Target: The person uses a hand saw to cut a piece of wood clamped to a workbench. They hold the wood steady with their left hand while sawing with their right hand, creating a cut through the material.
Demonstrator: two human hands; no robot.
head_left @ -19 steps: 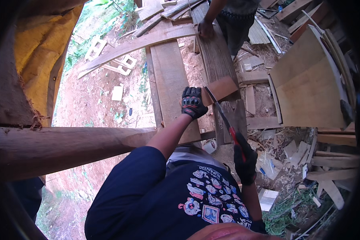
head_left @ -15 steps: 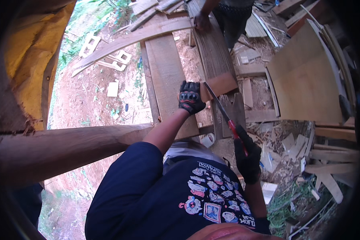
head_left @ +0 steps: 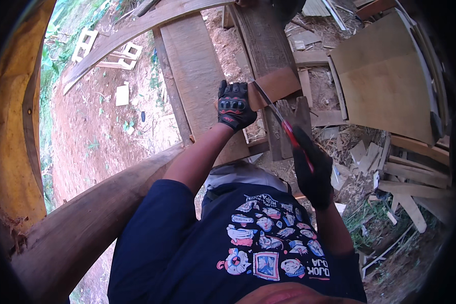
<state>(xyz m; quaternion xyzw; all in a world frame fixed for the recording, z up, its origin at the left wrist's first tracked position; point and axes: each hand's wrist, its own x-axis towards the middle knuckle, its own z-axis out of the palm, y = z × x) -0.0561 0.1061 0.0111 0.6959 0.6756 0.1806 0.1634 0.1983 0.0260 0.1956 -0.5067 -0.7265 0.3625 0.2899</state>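
My left hand (head_left: 234, 106), in a black glove with red trim, grips the left end of a short reddish-brown board (head_left: 278, 85). The board lies across a thick dark plank (head_left: 262, 43). In my right hand (head_left: 314, 175), also black-gloved, is a handsaw (head_left: 289, 129) with a red handle, the fingers closed round it. Its narrow blade slants up and left to the board's near edge, just right of my left hand. Whether the teeth are in a cut cannot be made out.
A wide plank (head_left: 192, 55) runs alongside on the left, with a long curved board (head_left: 152, 28) across its far end. A thick wooden beam (head_left: 96, 213) stands close at left. Plywood sheets (head_left: 385, 76) lean at right, above scattered offcuts (head_left: 415, 177).
The view has shifted, so the bench sits higher in the picture. My right hand and the saw handle are slightly closer to the board. My left hand keeps its hold.
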